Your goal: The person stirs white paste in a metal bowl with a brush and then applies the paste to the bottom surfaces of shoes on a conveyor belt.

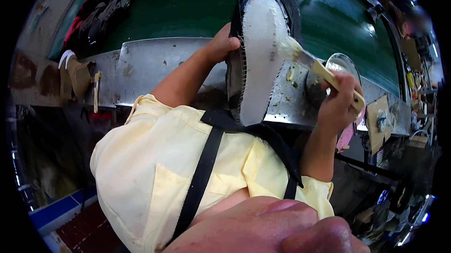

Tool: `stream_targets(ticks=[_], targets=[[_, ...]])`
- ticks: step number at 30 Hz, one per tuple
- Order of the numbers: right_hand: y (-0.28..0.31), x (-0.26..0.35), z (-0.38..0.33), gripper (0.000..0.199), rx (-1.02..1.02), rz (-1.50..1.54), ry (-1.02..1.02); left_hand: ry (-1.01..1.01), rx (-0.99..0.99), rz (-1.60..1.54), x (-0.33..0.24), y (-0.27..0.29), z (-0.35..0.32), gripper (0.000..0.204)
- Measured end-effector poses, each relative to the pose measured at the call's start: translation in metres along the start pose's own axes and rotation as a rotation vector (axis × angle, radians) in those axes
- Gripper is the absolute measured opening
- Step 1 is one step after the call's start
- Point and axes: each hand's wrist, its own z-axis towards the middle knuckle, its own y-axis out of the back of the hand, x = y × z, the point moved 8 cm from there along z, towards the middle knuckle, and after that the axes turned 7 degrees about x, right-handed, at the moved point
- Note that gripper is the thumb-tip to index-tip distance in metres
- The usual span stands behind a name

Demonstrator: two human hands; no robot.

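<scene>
My left hand is closed on the side of a dark shoe upper, which is turned so that its white stitched bottom faces up. The shoe's narrow end points down toward my chest. In my right hand is the pale wooden handle of a flat brush. Its whitish, coated bristles touch the right edge of the bottom, about midway along. Wet-looking white stuff shows on the upper part of the bottom. The fingers of my left hand behind the shoe are hidden.
A metal pot stands beside my right hand. Under the shoe is a stained metal bench edge, with a green belt beyond. A second brush and a tan boot lie left; cardboard lies right.
</scene>
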Motion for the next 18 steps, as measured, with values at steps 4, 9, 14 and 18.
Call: stream_targets(ticks=[4,9,14,18], targets=[[0.043,0.000,-0.018,0.032,-0.166,-0.142,0.014,0.100,-0.151,-0.105,-0.004,0.015,-0.010,0.071],[0.093,-0.009,-0.049,0.032,-0.277,-0.110,-0.137,0.089,-0.579,-0.165,-0.012,0.090,-0.030,0.062],[0.115,-0.006,-0.077,0.028,-0.256,-0.058,-0.157,-0.057,-1.060,-0.365,-0.023,0.201,-0.045,0.056],[0.120,-0.003,-0.084,0.026,-0.287,-0.065,-0.192,-0.166,-1.318,-0.483,-0.032,0.295,-0.076,0.053]])
